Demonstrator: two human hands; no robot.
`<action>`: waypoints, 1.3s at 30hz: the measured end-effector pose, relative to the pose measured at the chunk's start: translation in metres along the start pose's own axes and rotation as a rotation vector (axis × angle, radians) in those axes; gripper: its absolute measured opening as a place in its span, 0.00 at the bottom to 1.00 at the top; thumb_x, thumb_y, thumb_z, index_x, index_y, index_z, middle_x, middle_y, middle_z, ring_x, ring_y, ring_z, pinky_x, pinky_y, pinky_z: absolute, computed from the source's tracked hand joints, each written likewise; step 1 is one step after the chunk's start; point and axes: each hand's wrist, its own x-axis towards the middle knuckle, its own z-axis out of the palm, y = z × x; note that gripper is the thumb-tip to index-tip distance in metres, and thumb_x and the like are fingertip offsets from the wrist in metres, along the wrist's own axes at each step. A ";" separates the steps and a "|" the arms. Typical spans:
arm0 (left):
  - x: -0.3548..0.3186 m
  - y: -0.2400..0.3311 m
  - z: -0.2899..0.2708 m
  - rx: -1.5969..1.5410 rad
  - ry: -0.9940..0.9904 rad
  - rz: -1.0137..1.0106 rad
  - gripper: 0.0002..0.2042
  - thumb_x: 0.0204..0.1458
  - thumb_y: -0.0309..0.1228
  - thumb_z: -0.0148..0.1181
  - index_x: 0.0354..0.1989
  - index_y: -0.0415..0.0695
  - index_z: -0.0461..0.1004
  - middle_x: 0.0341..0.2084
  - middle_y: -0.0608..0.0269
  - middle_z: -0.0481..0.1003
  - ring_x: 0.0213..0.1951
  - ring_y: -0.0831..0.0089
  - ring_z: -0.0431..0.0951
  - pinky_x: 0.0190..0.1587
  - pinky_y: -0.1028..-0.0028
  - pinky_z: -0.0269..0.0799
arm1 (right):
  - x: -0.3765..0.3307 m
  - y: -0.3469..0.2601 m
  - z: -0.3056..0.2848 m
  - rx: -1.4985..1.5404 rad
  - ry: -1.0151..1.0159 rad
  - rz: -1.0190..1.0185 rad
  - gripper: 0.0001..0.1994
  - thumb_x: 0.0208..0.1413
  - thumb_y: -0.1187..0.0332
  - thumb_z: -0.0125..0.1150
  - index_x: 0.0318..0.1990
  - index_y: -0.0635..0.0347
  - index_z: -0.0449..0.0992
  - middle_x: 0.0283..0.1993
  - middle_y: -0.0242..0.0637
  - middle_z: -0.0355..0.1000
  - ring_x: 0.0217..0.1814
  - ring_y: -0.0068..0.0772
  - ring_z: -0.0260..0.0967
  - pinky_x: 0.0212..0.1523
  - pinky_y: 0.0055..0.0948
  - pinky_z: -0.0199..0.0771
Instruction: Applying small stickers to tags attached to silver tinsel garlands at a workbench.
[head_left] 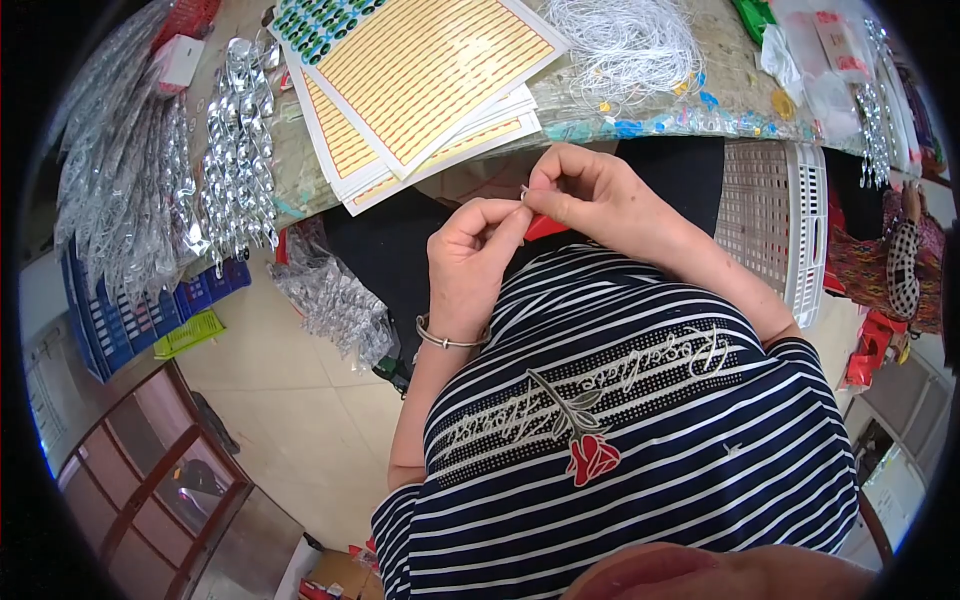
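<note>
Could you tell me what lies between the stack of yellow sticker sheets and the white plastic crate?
In the head view, a tangle of white string lies between the sticker sheets and the crate, on the table's glittery edge.

Small red piece (543,226) pinched between your fingertips, mostly hidden, held above your lap just below the worktop edge, thin pale thread end (523,190) poking up, too small to detail

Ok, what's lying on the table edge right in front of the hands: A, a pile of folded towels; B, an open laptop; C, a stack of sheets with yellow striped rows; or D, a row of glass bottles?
C: a fanned stack of sheets with yellow striped rows lies on the table beyond the left hand and right hand, beside a bundle of white string.
</note>
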 end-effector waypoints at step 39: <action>0.003 0.003 0.005 0.056 -0.036 0.032 0.06 0.52 0.22 0.60 0.37 0.36 0.78 0.30 0.69 0.76 0.32 0.83 0.71 0.40 0.83 0.66 | -0.003 0.000 -0.006 0.095 0.024 -0.028 0.06 0.59 0.71 0.57 0.40 0.63 0.72 0.36 0.25 0.70 0.39 0.13 0.65 0.44 0.16 0.67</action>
